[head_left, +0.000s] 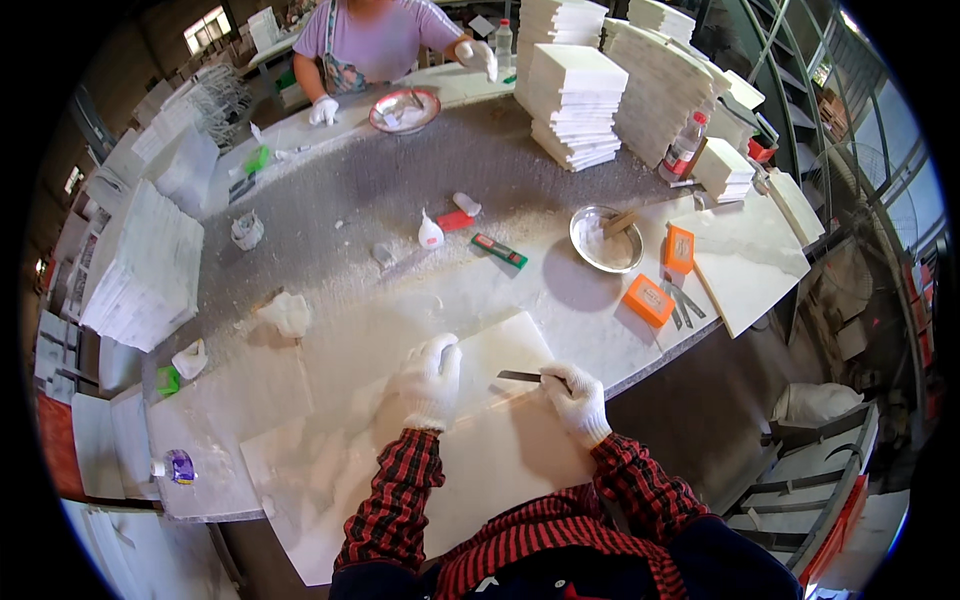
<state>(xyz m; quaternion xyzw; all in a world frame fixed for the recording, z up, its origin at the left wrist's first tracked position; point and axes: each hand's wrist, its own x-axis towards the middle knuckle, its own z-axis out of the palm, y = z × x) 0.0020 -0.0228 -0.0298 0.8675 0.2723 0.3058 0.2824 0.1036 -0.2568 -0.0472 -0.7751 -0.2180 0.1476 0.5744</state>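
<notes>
My right hand [577, 402], in a white knit glove, is closed around a thin dark blade [519, 376]. The blade points left, just above a white marble tile [500, 345]. Over the tile's left part lies my gloved left hand [430, 380], its fingers curled and pressed against the stone; their undersides are hidden. Below both hands a larger pale stone slab [480, 455] reaches past the bench's near edge. To the right are two orange boxes [649, 300] and several loose flat blades [684, 303]. A metal bowl [607, 240] contains white powder and a wooden-handled tool.
Tall stacks of marble tiles [575, 100] stand at back right, more [145, 265] at left. A green box [499, 251], a white squeeze bottle [430, 232] and crumpled white gloves [285, 314] lie mid-bench. Across the bench a person [385, 45] works beside a red-rimmed bowl [404, 111].
</notes>
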